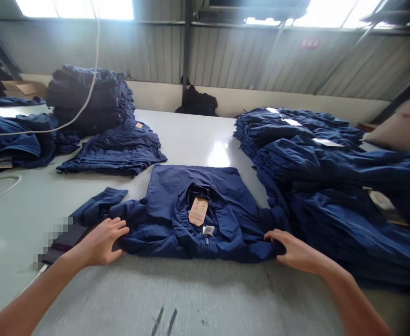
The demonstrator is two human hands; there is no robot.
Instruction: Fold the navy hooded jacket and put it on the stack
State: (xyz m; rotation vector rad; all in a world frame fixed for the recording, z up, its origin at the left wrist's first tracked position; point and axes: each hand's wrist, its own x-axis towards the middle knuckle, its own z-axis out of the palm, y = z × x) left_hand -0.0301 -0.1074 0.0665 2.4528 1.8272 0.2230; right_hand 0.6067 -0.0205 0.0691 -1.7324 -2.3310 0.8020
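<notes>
A navy blue jacket (225,219) lies front up on the table, its collar toward me and its body folded away. A brown cardboard hang tag (198,211) rests in the neck opening, and a small white label (208,230) shows just below it. My left hand (103,242) is at the jacket's left sleeve, thumb apart from the fingers, with no cloth visible between them. At the right sleeve end, my right hand (288,247) has its fingers and thumb around a bit of the dark cloth.
Folded navy garments are stacked at the back left (89,100), with a lower pile (117,149) before them. More garment piles (330,163) stand close on the right. A dark flat object (65,242) with a white cable lies left. Another white cable (94,70) hangs down.
</notes>
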